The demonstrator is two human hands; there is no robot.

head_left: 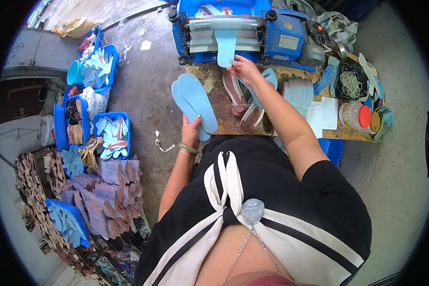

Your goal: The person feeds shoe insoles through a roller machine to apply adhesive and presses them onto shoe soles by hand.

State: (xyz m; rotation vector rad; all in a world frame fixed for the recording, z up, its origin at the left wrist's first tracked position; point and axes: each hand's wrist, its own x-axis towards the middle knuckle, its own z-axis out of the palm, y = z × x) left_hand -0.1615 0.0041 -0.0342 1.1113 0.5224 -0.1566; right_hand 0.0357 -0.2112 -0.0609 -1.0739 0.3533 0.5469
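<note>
My left hand grips light blue insoles, at least two of them, overlapping and fanned a little apart, with the thumb on top. My right hand reaches forward over the bench and pinches the near end of another light blue insole. That insole's far end lies at the rollers of a blue roller machine. Below my right forearm, brown and light blue insoles lie on the wooden bench, some partly hidden by the arm.
A row of stacked insoles, white paper sheets and a jar with a red lid sit on the bench's right part. On the left floor stand blue crates of insoles and bundled purplish insoles.
</note>
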